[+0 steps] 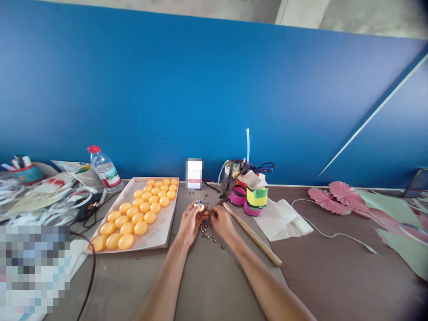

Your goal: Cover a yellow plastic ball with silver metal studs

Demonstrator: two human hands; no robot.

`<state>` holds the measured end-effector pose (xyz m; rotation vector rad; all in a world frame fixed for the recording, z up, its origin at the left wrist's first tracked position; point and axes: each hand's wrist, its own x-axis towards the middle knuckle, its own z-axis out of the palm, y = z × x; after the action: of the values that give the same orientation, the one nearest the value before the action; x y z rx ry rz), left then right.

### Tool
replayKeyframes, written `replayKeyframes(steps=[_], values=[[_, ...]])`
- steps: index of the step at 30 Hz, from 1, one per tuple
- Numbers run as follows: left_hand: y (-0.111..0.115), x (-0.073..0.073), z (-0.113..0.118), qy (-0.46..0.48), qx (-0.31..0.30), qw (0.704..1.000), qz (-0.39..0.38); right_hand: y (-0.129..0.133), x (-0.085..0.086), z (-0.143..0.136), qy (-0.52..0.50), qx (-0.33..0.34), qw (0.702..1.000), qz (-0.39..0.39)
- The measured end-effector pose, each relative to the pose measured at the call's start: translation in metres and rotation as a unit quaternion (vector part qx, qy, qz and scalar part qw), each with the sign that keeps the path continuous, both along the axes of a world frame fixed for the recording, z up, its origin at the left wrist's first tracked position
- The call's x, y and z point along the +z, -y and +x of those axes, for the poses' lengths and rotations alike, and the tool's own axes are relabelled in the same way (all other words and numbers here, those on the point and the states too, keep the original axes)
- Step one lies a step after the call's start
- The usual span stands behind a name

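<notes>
My left hand (pixel 190 224) is curled around a small shiny silver piece (pixel 199 205) with a pale, yellowish spot. What exactly the piece is I cannot make out. Close beside it, my right hand (pixel 221 221) has its fingers pinched together near the left fingertips. Whatever it may hold is too small and hidden to name. Below and between the hands lies a loose pile of small dark, shiny metallic bits (pixel 203 228), with several scattered on the grey table (pixel 203 285). A few more dark bits lie beyond the hands, in front of a phone-like screen (pixel 194 173).
A shallow tray (pixel 157 244) of glossy orange-yellow round pieces stands left. Behind it is a red-capped bottle (pixel 106 171). Right are a wooden stick (pixel 254 236), bright tape-like rolls (pixel 257 196), white tissue (pixel 284 223), a white cable (pixel 337 235) and pink pleated paper (pixel 334 198).
</notes>
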<state>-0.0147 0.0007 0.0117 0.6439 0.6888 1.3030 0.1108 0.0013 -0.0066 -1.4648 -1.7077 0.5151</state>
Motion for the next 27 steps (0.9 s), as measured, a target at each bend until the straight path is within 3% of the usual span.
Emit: replayKeyframes(steps=[2,5,8,19,27], values=[[0.0,0.001,0.0,0.002,0.002,1.0,0.001,-0.004,0.0,0.0,-0.164,0.018,0.986,-0.022],[-0.001,0.0,0.0,0.003,-0.003,1.0,0.007,-0.006,0.001,-0.002,-0.367,0.053,0.927,-0.059],[-0.001,-0.002,0.001,0.003,-0.008,1.0,0.013,-0.006,0.002,-0.006,-0.465,0.066,0.879,-0.079],[0.002,-0.004,0.004,-0.015,-0.004,1.0,0.01,-0.004,0.001,-0.009,-0.434,0.053,0.893,-0.107],[-0.002,-0.014,0.003,-0.006,-0.016,0.999,0.031,-0.005,-0.001,-0.009,-0.475,0.074,0.865,-0.143]])
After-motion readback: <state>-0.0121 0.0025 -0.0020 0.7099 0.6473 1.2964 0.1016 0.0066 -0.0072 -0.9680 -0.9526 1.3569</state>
